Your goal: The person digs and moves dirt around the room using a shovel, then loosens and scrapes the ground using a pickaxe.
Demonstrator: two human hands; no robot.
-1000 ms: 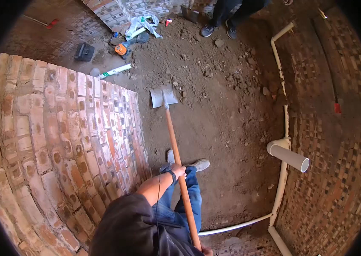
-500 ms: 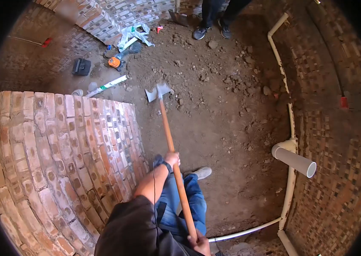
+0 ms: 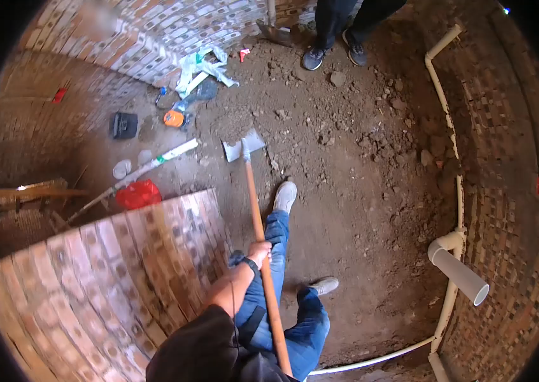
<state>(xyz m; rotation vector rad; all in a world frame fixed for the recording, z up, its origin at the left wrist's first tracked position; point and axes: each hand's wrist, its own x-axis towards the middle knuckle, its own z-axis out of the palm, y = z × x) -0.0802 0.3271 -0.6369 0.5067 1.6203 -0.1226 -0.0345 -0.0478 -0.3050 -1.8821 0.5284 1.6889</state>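
Observation:
My left hand (image 3: 259, 252), with a dark watch at its wrist, is closed around the middle of the long wooden handle of a shovel (image 3: 251, 195). The shovel's grey metal blade (image 3: 244, 146) rests on the dirt floor ahead, beside loose soil. The handle runs back past my jeans to the bottom edge of the view, where its end is out of sight. My right hand is not in view. One of my shoes (image 3: 285, 197) is just right of the handle, close behind the blade; the other shoe (image 3: 325, 285) is farther back.
A low brick wall (image 3: 104, 280) is at the left. Another person's legs (image 3: 333, 25) stand at the top, near a second shovel blade (image 3: 276, 34). Pipes (image 3: 442, 114) line the right wall, one stub (image 3: 463, 277) sticking out. An orange tool (image 3: 174, 118), black case (image 3: 123, 125) and red bag (image 3: 138, 194) lie left.
One foot has stepped forward toward the shovel blade. The view has shifted, bringing the red bag behind the wall into sight. My right hand, earlier on the handle's rear end, has left the view.

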